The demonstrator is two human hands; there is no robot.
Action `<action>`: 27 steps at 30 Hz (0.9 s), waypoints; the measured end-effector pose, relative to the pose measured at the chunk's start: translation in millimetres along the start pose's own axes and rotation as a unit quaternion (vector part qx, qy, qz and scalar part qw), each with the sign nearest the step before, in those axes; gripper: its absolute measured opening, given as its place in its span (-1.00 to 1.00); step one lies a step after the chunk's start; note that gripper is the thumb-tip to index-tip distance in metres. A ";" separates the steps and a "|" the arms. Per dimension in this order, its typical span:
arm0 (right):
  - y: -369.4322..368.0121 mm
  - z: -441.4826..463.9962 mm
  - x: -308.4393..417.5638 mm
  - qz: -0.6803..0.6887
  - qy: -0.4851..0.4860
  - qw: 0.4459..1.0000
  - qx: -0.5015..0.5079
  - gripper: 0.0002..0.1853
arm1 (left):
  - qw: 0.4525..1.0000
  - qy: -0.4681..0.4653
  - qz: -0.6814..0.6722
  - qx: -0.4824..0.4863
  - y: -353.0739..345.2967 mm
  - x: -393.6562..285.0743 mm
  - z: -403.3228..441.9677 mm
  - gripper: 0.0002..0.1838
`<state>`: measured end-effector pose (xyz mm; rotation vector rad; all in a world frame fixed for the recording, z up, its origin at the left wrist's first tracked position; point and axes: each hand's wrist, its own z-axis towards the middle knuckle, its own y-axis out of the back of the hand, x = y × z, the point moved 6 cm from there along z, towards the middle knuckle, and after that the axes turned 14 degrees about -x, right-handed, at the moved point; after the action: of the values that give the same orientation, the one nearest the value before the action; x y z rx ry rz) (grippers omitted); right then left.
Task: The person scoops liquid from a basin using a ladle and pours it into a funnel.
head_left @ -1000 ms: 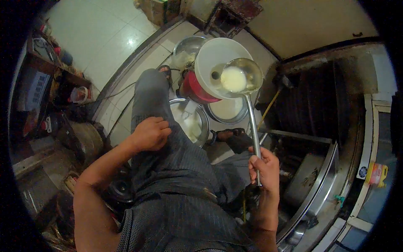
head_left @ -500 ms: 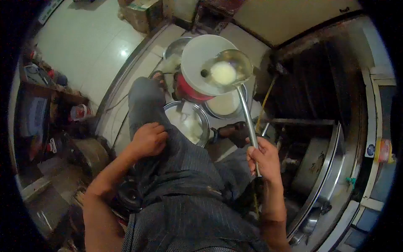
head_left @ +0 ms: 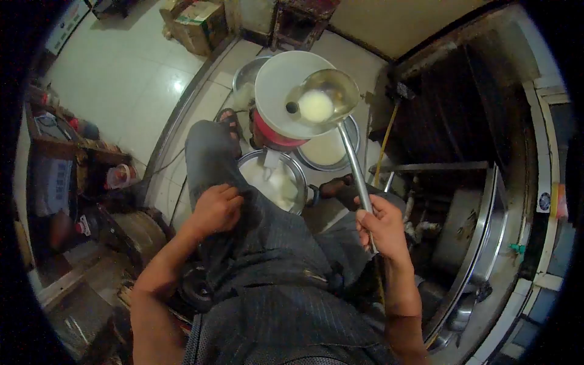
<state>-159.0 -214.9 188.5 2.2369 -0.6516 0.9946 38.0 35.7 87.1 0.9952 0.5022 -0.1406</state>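
My right hand (head_left: 383, 225) is closed around the handle of a long metal ladle (head_left: 354, 161). The ladle's round bowl is over a wide white basin (head_left: 272, 85), with some whitish liquid (head_left: 317, 106) in it. A dark round hole or knob (head_left: 292, 107) shows in the basin, which sits on a red body (head_left: 266, 131). My left hand (head_left: 218, 208) rests on my left thigh, fingers curled, with nothing visible in them. Between my legs stands a metal pot (head_left: 302, 185) with white, foamy contents. Beside it is a metal pan (head_left: 354, 137) of pale liquid.
Another metal bowl (head_left: 241, 73) stands behind the basin on the left. A metal-framed unit (head_left: 486, 201) is close on my right. Cluttered shelves (head_left: 55, 143) line the left side. A cardboard box (head_left: 201, 27) lies on the floor at the back.
The view has shifted slightly. The ladle stays over the basin in my right hand, and my left hand remains on my thigh.
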 end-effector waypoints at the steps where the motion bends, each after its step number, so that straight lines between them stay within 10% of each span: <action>1: 0.0 -0.2 -0.1 0.001 0.000 1.000 0.000 -0.71 | 1.000 -0.001 0.000 0.001 -1.6 0.7 -2.7 -0.86; 27: -4.3 4.7 -6.4 -0.019 0.027 0.999 -0.011 -0.67 | 1.000 0.002 -0.013 0.000 -4.4 -0.9 -2.4 -0.80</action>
<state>-157.8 -213.9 179.6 2.1868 -0.5916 1.0203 34.9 35.3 83.1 0.9891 0.5192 -0.1616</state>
